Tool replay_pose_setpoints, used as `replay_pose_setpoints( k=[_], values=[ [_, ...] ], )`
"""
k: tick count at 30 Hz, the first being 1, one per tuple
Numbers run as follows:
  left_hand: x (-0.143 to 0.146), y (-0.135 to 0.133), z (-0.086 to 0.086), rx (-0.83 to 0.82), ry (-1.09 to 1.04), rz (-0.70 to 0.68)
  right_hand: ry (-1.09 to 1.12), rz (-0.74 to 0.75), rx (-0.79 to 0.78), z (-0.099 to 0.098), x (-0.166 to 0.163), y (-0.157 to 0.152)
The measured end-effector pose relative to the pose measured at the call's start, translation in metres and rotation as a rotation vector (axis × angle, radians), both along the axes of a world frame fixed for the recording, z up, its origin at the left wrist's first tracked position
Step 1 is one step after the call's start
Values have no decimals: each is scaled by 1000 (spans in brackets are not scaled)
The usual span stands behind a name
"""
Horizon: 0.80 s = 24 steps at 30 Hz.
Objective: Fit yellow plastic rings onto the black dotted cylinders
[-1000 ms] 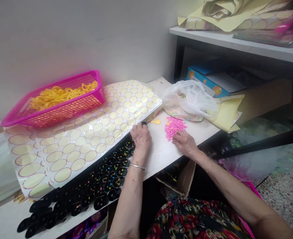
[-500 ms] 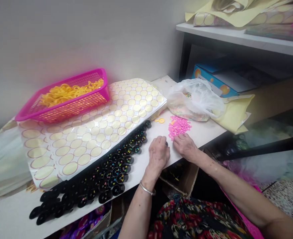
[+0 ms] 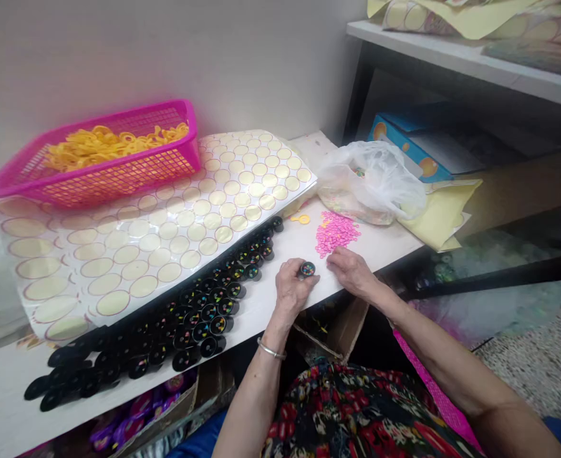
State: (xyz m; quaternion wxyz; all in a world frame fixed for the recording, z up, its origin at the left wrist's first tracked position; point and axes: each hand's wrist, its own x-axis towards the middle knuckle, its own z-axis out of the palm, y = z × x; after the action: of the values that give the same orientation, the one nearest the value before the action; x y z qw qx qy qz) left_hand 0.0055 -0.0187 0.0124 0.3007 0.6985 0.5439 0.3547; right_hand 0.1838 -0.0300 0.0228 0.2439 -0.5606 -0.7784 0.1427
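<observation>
The left hand (image 3: pixel 290 285) has its fingers wrapped around a small, round, black, plastic-looking cup (image 3: pixel 307 270) with coloured bits inside, over the white worktop (image 3: pixel 256 312). The right hand (image 3: pixel 353 272) bends its fingers together by a heap of tiny pink pieces (image 3: pixel 336 234); whether they pinch one, I cannot tell. The cup seems light, stiff, possibly slippery, best held by its outer wall; the pieces probably need fingertips.
</observation>
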Motion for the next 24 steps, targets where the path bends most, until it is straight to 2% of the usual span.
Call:
replay_pose_setpoints(
  k=[4,7,10,15,24],
  values=[
    [2,-1,-1,-11,9,16,-24,-56,21,3,-6,0],
    [4,-1,-2,17,7,14,186,-48,55,10,-12,1],
    [5,-2,-3,52,17,10,312,51,46,19,-21,3],
    [5,-3,-2,69,33,-8,141,159,75,27,-34,9],
    [4,-4,0,72,58,-17,-275,205,84,38,-41,10]
  ],
)
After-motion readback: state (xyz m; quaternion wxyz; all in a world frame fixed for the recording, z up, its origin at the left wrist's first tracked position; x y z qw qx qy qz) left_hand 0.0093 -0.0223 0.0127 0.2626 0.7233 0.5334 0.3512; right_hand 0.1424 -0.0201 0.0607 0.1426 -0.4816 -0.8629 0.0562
